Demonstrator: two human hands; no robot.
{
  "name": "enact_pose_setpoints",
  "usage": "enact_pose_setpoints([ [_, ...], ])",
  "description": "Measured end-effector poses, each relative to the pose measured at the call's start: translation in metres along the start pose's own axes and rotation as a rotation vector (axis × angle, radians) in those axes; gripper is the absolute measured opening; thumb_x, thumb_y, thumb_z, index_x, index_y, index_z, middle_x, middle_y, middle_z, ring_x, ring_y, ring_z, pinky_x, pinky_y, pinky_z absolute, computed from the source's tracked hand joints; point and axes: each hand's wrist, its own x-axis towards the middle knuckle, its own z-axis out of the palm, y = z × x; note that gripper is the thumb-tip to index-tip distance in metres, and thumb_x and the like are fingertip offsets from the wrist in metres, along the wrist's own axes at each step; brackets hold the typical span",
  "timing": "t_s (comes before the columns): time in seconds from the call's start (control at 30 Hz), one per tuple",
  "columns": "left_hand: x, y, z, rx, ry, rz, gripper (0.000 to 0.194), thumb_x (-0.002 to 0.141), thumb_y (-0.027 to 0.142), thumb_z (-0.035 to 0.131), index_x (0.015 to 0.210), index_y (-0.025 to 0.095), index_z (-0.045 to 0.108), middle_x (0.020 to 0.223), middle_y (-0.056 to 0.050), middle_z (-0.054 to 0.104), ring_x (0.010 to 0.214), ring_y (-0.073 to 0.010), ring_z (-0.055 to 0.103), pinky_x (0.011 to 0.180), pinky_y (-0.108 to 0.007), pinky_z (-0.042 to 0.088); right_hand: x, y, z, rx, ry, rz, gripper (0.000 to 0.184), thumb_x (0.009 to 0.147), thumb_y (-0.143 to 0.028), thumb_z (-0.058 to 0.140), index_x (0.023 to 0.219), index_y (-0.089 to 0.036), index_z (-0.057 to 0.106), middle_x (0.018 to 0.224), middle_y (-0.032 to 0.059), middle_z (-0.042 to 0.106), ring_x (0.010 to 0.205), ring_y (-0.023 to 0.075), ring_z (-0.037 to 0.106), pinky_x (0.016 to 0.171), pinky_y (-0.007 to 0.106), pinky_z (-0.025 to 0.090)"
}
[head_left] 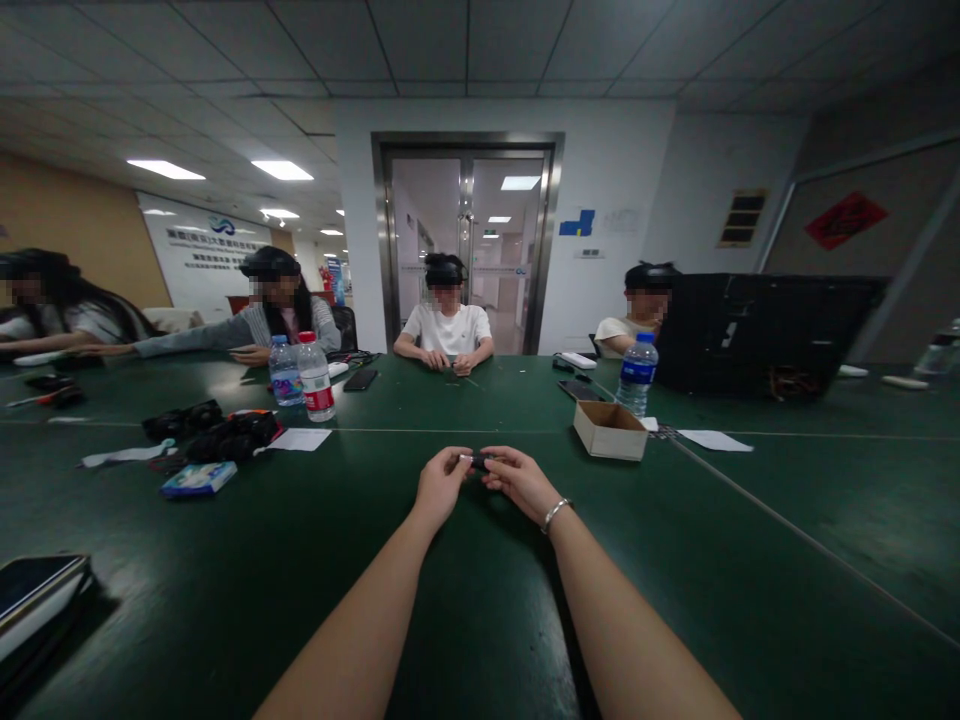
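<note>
Just above the green table, my left hand (439, 487) and my right hand (529, 484) meet fingertip to fingertip around a small dark stick with a light, silvery end (478, 461). My left fingers pinch the light end, and my right thumb and fingers close on the dark end. Its exact kind is too small to make out. A silver bracelet (556, 514) circles my right wrist. To the right of my hands stands an open cardboard box (611, 445); I cannot see its bottom.
Two bottles (316, 385) stand at left, near a blue-and-white packet (198, 480) and black gear (232, 430). A water bottle (637, 375) rises behind the box, beside a large black monitor (757, 335). Several people sit around the table. A phone-like device (37, 590) lies near left.
</note>
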Motion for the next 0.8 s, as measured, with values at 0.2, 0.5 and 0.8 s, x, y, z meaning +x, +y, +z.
enact_pose_setpoints([
  [0.2,0.004,-0.010,-0.003,0.035,0.007,-0.035,0.030,0.073,0.041,0.060,0.088,0.014,0.062,0.083,-0.008,0.064,0.073,-0.0169,0.060,0.063,-0.025,0.046,0.000,0.002,-0.001,0.027,0.004,-0.013,0.027,0.066,-0.009,0.072,0.091,-0.011,0.062,0.074,0.0049,0.060,0.061,0.0127,0.061,0.056,0.020,0.050],
  [0.5,0.010,-0.017,-0.007,0.068,-0.039,-0.072,0.034,0.073,0.045,0.058,0.088,0.014,0.061,0.078,-0.007,0.062,0.072,-0.0171,0.058,0.064,-0.027,0.046,0.001,0.004,-0.003,0.025,-0.001,-0.015,0.027,0.066,-0.006,0.071,0.091,-0.013,0.062,0.075,0.0022,0.056,0.062,0.0116,0.061,0.057,0.019,0.051],
  [0.8,0.006,-0.010,-0.006,0.061,-0.051,-0.082,0.037,0.072,0.048,0.059,0.087,0.014,0.062,0.076,-0.006,0.062,0.069,-0.0164,0.057,0.063,-0.026,0.045,-0.001,0.002,-0.002,0.023,-0.020,-0.015,0.028,0.066,-0.007,0.071,0.092,-0.012,0.062,0.073,0.0011,0.055,0.062,0.0113,0.061,0.058,0.019,0.052],
])
